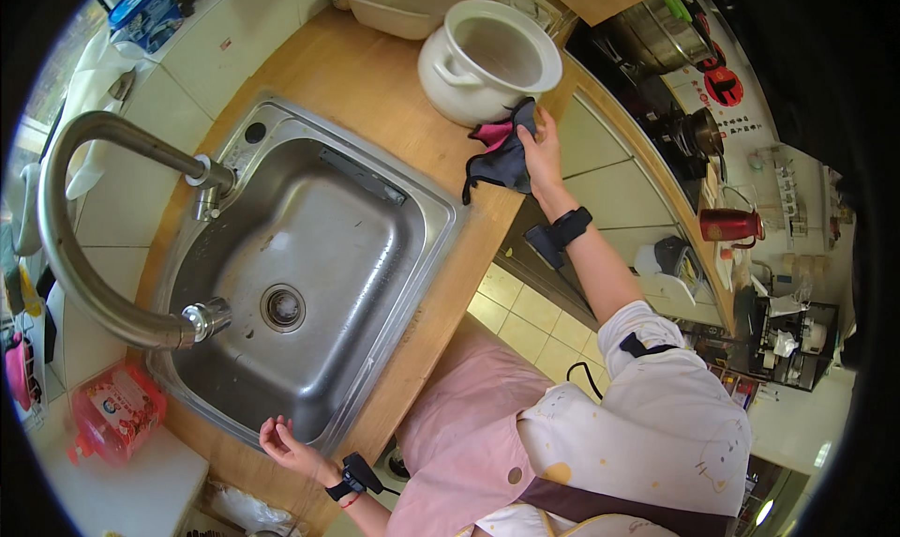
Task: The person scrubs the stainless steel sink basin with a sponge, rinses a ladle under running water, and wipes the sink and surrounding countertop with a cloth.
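My right hand pinches a dark grey cloth with a black edge and a pink patch. The cloth lies bunched on the wooden counter's corner, against the lower side of a white two-handled pot. The pot is without a lid, and its inside looks bare. My left hand hovers at the near-left rim of the stainless steel sink, fingers loosely curled, holding nothing. Inside the sink are a drain and small bits of debris. A curved metal faucet reaches over the basin.
A pale plastic basin stands behind the pot. A red pump bottle sits left of the sink. To the right, a steel steamer pot rests on the stove, and a red thermos jug stands farther along that counter.
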